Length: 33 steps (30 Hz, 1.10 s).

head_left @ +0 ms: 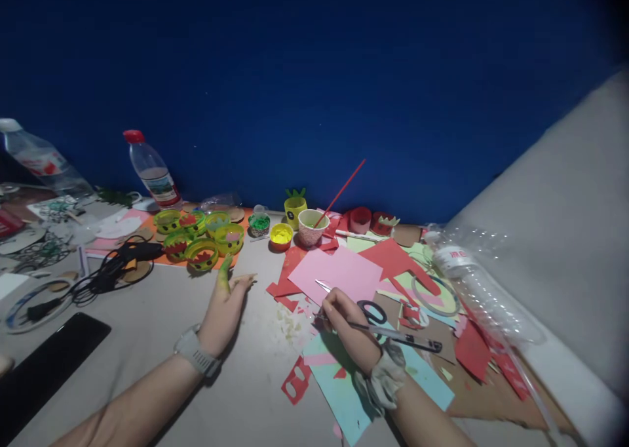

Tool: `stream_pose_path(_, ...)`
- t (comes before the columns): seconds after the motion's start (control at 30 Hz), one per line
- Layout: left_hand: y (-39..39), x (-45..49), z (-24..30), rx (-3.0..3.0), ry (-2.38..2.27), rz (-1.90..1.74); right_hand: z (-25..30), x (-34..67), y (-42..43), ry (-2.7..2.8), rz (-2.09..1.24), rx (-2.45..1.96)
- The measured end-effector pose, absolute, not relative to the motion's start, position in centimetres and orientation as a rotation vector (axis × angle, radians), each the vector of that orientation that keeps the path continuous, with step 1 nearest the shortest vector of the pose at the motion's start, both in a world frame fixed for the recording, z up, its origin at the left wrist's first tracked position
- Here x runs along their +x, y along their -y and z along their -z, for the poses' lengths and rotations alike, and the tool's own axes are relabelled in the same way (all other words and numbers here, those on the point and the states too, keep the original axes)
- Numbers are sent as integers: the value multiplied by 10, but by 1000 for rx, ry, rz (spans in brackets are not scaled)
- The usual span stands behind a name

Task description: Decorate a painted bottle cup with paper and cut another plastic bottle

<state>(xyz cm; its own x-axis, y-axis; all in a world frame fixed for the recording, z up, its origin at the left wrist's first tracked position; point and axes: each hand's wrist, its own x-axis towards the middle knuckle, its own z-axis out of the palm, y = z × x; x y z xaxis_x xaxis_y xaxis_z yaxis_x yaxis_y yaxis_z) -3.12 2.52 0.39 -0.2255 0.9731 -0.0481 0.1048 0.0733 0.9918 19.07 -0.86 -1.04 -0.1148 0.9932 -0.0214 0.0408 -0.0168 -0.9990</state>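
My left hand (pixel 225 309) hovers over the grey table (pixel 162 362), fingers stretched forward and holding nothing; one fingertip is smeared green. A watch sits on that wrist. My right hand (pixel 344 322) is closed round a thin silver tool (pixel 323 286) whose tip rests on a pink paper sheet (pixel 339 273). Black-handled scissors (pixel 393 326) lie just right of that hand on the coloured paper scraps (pixel 339 381).
Several yellow-green rings (pixel 201 237) sit on an orange sheet behind my left hand. Small paint cups (pixel 281 235), a cup with a red stick (pixel 313 227), plastic bottles (pixel 152 172), a black glue gun with cord (pixel 118 263) and a dark phone (pixel 44 368) surround them.
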Motion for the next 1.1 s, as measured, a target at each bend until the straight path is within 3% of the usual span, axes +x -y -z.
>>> stream_pose_path(1.1, -27, -43, 13, 1357, -1319, -1395, 11, 174, 8, 1237, -1060, -1281)
